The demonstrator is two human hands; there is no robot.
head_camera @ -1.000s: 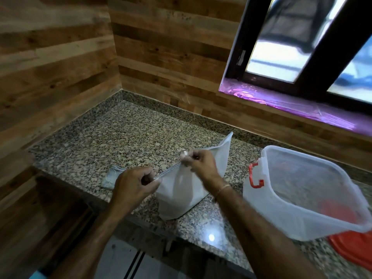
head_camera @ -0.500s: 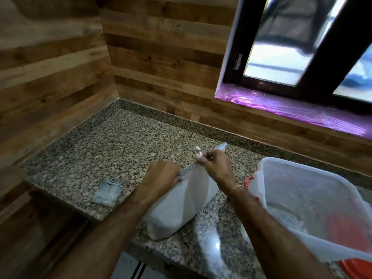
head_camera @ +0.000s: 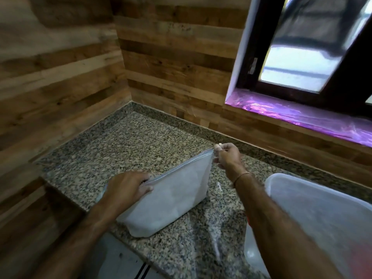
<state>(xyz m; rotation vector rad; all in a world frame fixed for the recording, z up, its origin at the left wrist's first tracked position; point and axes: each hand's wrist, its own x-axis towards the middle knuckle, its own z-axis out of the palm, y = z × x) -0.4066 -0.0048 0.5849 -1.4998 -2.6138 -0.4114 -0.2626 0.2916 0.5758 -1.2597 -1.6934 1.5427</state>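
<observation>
A white zip pouch [head_camera: 171,200] stands on the speckled granite counter [head_camera: 128,150] near its front edge, its zip line along the top. My left hand [head_camera: 125,188] grips the pouch's near left top corner. My right hand [head_camera: 226,156] pinches the zip pull at the far right end of the top edge. The zip line between both hands looks drawn together along its whole length.
A large translucent plastic tub [head_camera: 322,218] with a red latch stands at the right, partly behind my right forearm. Wood-panelled walls close the counter at left and back. A window sill with purple film [head_camera: 302,115] runs at the upper right.
My right hand has slid along the pouch's top edge from the middle to the far right end. The left hand kept its hold on the near corner. The small clear packet at the left is now hidden.
</observation>
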